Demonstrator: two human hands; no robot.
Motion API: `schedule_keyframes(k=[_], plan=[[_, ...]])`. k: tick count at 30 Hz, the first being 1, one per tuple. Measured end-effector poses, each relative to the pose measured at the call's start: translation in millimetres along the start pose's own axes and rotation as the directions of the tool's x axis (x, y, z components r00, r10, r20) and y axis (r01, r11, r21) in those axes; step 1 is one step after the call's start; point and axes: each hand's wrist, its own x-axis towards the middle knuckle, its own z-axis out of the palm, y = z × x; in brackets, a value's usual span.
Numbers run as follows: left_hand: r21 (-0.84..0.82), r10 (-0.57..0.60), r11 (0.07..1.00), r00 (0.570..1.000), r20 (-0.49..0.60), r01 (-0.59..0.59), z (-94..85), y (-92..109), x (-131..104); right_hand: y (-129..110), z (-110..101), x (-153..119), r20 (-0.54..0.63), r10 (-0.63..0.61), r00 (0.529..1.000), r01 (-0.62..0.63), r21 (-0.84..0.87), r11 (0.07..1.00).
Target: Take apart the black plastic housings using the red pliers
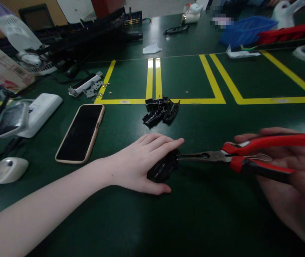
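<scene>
Red-handled long-nose pliers (216, 156) lie in my right hand (294, 171), whose fingers are wrapped round the handles. The jaws point left, their tips at a black plastic part (164, 167). My left hand (147, 162) rests over that part, palm down, fingers stretched forward and thumb apart; it covers much of the part. Whether the jaws grip the part cannot be made out. Just beyond my left hand, a small pile of black plastic pieces (161, 111) sits on the green table (208, 221).
A phone (80, 134) lies left of the pile, with a white device (44, 112) and a white mouse-like object (9, 170) farther left. Metal pieces (89, 85) lie near yellow tape (131, 101). A blue basket (246, 30) stands at the back right.
</scene>
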Motion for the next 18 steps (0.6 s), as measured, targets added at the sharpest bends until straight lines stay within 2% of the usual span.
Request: schedule_keyframes(k=[4, 10, 18], plan=[[0.030, -0.003, 1.000, 1.000, 0.015, 0.002, -2.0, -3.5, -1.1, 1.5, 0.4, -1.1, 0.001, -0.022, 1.000, 0.022, 0.015, 1.000], [-0.012, -0.062, 0.998, 0.997, -0.048, 0.061, -0.2, -4.0, -0.5, -1.6, 5.9, -6.4, 0.043, -0.062, 0.997, 0.064, -0.042, 0.997], [-0.209, -0.172, 0.966, 0.981, -0.089, 0.150, 1.8, 4.4, 4.7, 0.4, 6.0, -11.1, 0.083, -0.078, 0.994, 0.084, -0.073, 0.994]])
